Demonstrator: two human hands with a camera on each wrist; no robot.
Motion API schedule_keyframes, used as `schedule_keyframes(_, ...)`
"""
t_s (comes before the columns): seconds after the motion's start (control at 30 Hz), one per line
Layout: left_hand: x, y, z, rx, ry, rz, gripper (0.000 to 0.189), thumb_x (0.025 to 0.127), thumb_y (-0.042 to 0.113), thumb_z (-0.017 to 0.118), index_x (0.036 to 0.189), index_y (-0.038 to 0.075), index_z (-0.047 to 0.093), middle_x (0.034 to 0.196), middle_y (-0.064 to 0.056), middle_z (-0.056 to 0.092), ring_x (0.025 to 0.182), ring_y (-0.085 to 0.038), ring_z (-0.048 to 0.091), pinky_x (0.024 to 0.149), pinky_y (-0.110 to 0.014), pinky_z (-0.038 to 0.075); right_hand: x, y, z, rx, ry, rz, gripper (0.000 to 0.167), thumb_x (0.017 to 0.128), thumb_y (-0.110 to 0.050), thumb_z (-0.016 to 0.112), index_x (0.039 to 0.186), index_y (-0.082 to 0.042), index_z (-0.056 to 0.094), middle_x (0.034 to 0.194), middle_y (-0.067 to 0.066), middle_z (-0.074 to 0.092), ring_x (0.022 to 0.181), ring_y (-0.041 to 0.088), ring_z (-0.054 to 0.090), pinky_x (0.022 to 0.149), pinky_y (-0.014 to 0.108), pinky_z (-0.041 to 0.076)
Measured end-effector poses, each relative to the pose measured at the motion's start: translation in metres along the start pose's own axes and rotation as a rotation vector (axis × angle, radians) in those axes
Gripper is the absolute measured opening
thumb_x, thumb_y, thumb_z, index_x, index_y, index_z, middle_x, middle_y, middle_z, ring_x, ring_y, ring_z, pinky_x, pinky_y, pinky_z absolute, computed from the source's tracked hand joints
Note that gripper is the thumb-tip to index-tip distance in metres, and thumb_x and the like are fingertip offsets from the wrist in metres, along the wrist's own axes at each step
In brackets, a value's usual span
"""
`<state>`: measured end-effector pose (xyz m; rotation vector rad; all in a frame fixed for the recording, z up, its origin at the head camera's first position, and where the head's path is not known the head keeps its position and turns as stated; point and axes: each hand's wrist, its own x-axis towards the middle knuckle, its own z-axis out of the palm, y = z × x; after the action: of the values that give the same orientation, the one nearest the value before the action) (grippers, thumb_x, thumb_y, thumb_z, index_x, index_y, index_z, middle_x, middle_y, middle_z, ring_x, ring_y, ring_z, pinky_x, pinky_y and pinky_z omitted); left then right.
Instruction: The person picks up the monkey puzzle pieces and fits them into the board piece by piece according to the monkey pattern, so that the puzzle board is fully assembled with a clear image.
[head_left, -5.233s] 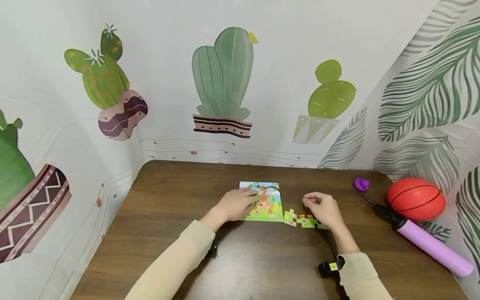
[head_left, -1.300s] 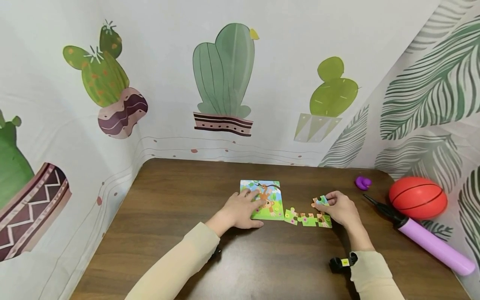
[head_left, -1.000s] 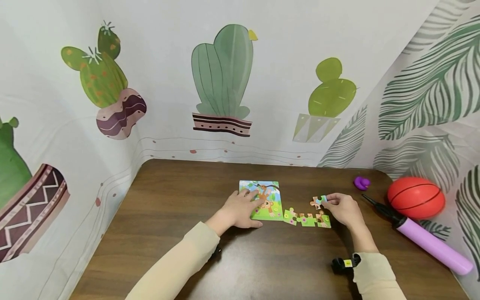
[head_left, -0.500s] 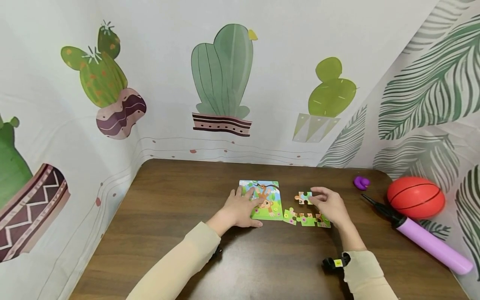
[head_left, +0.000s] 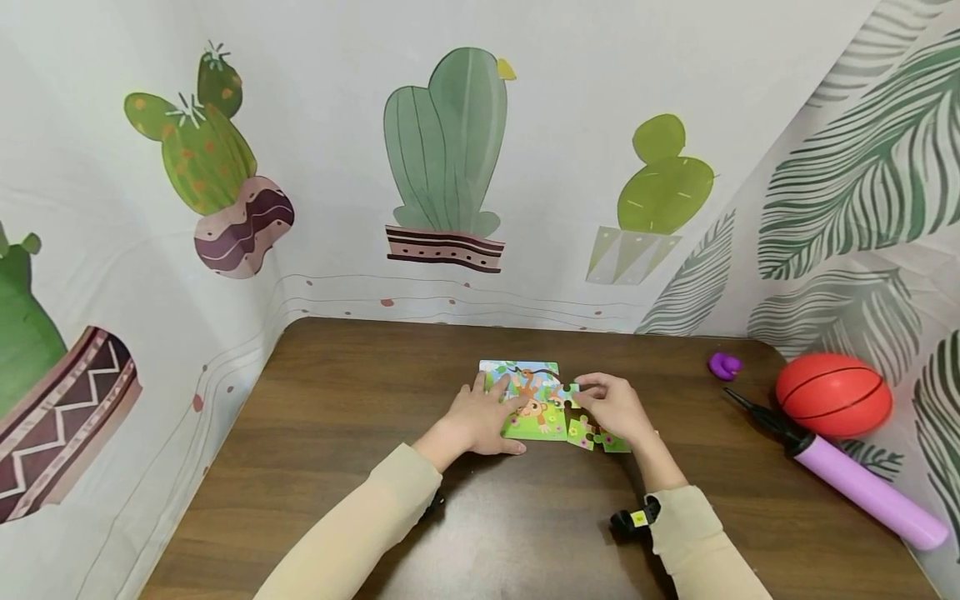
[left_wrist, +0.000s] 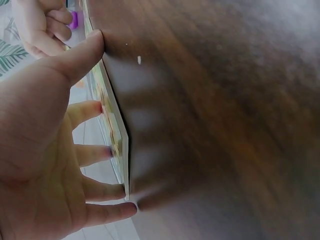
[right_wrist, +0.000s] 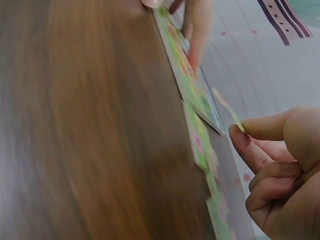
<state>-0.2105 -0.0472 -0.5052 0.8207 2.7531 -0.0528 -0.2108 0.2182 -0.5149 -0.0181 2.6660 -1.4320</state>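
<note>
On the brown table lies a square monkey picture board [head_left: 552,427]. My left hand [head_left: 477,418] rests on its left part with fingers spread; in the left wrist view the fingertips reach along the board's edge [left_wrist: 120,135]. Between thumb and forefinger, my right hand [head_left: 617,407] pinches a jigsaw piece [head_left: 572,396] at the board's right edge. The right wrist view has this piece [right_wrist: 227,109] raised clear of the table and tilted. A row of green jigsaw pieces [head_left: 581,433] lies right of the board, its right end hidden behind my right hand.
At the back right sits a purple rubber duck [head_left: 723,366]. A red ball [head_left: 834,396] with black lines lies by the table's right side, beside a lilac hand pump [head_left: 870,493] with a black nozzle. A patterned cloth hangs behind the table.
My right hand picked up a jigsaw piece above the row's right end and has carried it left to the board's edge. The left hand stays on the board, its fingers more spread than at first.
</note>
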Motion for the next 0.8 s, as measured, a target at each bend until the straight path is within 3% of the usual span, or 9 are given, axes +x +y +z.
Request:
schedule_keyframes(0.13,0.000,0.000,0.001,0.009,-0.015,-0.006,0.090,0.090,0.080,0.055,0.165,0.040,0.028,0.173,-0.008,0.014,0.153,-0.050,0.017,0.114,-0.061,0.035,0.004,-0.003,0.012,0.078,-0.046,0.028,0.033,0.102,-0.019,0.069,0.131,-0.003,0.066,0.109,0.018,0.074,0.044,0.017,0.046,0.039,0.030,0.036)
schedule_keyframes(0.23,-0.001,0.001,0.000,0.021,-0.021,-0.009,0.090,0.090,0.081,0.054,0.165,0.040,0.027,0.173,-0.007,0.014,0.153,-0.049,0.018,0.114,-0.061,0.036,0.006,-0.005,0.019,0.093,-0.051,0.038,0.033,0.102,-0.019,0.069,0.131,-0.003,0.067,0.109,0.018,0.074,0.041,0.014,0.041,0.041,0.029,0.036)
schedule_keyframes(0.47,-0.002,0.003,-0.002,0.038,-0.022,-0.004,0.092,0.091,0.081,0.053,0.166,0.038,0.024,0.173,-0.007,0.014,0.153,-0.049,0.019,0.113,-0.061,0.037,0.010,-0.012,0.026,-0.018,-0.022,0.035,0.031,0.100,-0.022,0.070,0.126,-0.004,0.071,0.107,0.014,0.075,0.081,0.020,0.067,0.061,0.035,0.049)
schedule_keyframes(0.8,-0.001,0.000,-0.002,0.043,-0.027,0.000,0.089,0.091,0.081,0.052,0.165,0.045,0.020,0.173,-0.008,0.014,0.153,-0.050,0.019,0.114,-0.061,0.036,0.013,-0.021,0.030,-0.118,-0.047,0.033,0.033,0.100,-0.026,0.070,0.126,-0.006,0.071,0.109,0.014,0.075,0.082,0.022,0.069,0.061,0.036,0.050)
